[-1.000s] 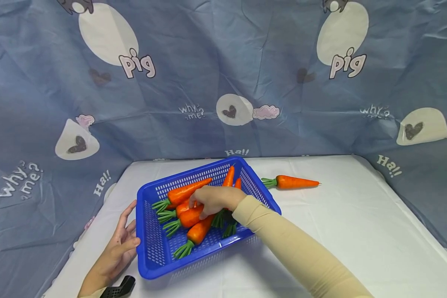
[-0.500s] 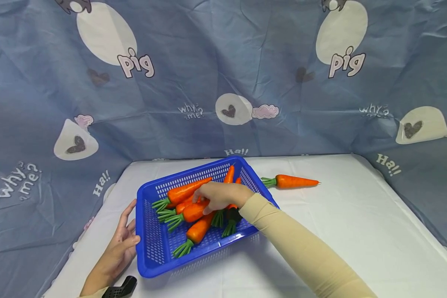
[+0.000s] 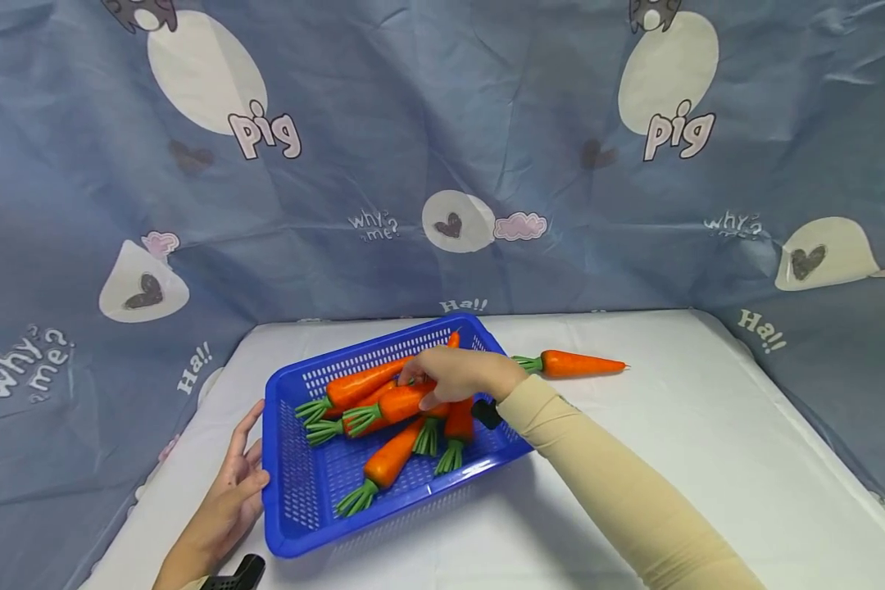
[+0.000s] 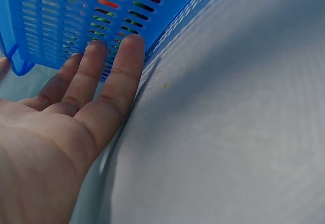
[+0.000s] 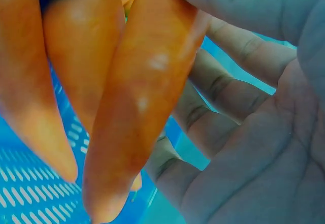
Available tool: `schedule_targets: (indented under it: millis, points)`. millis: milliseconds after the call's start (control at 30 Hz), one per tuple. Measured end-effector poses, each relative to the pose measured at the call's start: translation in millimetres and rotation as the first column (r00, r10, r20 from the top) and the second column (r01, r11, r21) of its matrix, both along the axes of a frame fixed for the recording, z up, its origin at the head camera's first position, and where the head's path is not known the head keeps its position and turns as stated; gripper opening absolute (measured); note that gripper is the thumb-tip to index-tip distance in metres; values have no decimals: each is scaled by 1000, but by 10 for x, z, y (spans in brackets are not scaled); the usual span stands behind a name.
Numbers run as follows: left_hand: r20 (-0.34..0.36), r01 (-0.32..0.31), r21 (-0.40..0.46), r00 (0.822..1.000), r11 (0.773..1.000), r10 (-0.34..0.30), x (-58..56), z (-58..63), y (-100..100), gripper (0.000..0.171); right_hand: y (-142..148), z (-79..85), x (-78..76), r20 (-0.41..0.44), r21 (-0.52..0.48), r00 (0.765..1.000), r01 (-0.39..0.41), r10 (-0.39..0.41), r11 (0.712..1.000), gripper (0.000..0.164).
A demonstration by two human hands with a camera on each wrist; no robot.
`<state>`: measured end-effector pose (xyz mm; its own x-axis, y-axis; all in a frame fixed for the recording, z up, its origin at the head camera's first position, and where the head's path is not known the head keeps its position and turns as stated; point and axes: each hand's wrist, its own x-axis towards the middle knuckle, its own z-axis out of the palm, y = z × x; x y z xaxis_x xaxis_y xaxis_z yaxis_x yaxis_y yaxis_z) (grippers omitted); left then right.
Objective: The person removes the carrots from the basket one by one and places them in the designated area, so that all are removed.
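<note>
- The right hand reaches inside the blue basket, its thumb and fingers clamped on one carrot.
- That pinched carrot sits over the middle of the basket, green stalks toward the left; I can't tell whether it touches the ones beneath.
- From the right wrist, the thumb lies along one side of the carrot and the fingers reach behind it.
- The left hand is at the basket's left side, its thumb at the rim, its fingers apart and not wrapped round anything.
- From the left wrist, those fingertips are up against the slotted wall, with orange and green showing through the holes.
- Near the held carrot, an upper carrot slants along the back left, and a lower carrot lies toward the front, stalks to the front left.
- A right-hand carrot lies below the wrist, stalks toward the front.
- Outside, a loose carrot rests on the white cloth to the basket's right, tip pointing right.
- A beige sleeve covers the right forearm.
- Behind it all hangs a blue printed sheet.
</note>
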<state>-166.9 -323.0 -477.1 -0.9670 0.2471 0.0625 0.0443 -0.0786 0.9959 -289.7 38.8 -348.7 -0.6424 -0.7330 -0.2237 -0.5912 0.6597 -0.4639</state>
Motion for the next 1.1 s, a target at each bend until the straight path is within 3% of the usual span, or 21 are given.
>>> schedule_targets:
  millis: [433, 700, 933, 1100]
  points:
    - [-11, 9, 4, 1000, 1000, -9, -15, 19, 41, 89, 374, 139, -62, -8, -51, 999, 43, -43, 998, 42]
    - [0, 14, 2, 1000, 1000, -14, -19, 28, 7, 90, 665, 219, -75, 62, -136, 992, 113, -105, 984, 39]
    - [25, 14, -19, 1000, 1000, -14, 2, 28, -28, 90, 888, 242, -100, 3, -141, 995, 100, -101, 985, 39]
    - [27, 23, -20, 999, 1000, -22, 22, 35, -36, 89, 1034, 252, -96, 7, -143, 991, 136, -137, 980, 40]
